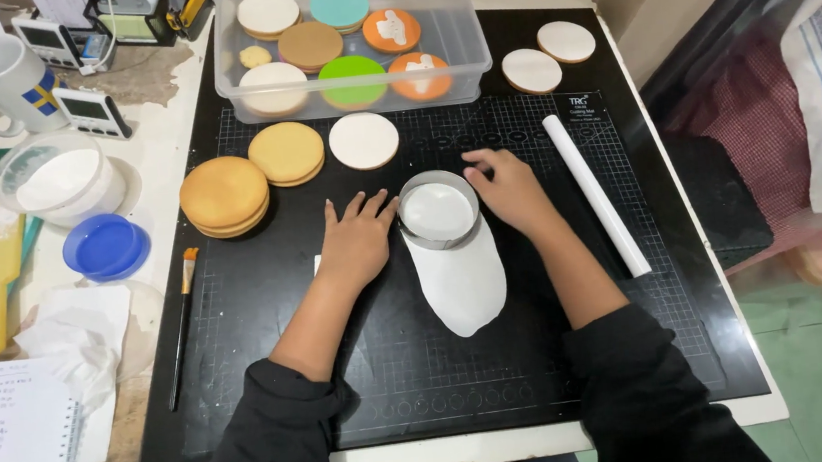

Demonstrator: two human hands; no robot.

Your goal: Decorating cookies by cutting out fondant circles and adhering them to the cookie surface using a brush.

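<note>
A round metal cutter ring (pixel 438 209) sits on the far end of a rolled-out white sheet of fondant (pixel 464 282) on the black cutting mat (pixel 294 373). My left hand (pixel 357 239) lies flat on the mat with its fingers spread, fingertips touching the ring's left side. On the ring's right side rests my right hand (pixel 508 188), fingers curved against the rim. Both hands press around the ring; neither lifts it.
A white rolling pin (pixel 595 193) lies right of my right hand. Stacked round cookies (pixel 224 196), (pixel 287 153) and a white-topped one (pixel 364 140) lie beyond. A clear tub (pixel 349 38) holds iced cookies. A brush (pixel 183 323), blue lid (pixel 106 246) and powder bowl (pixel 59 181) are left.
</note>
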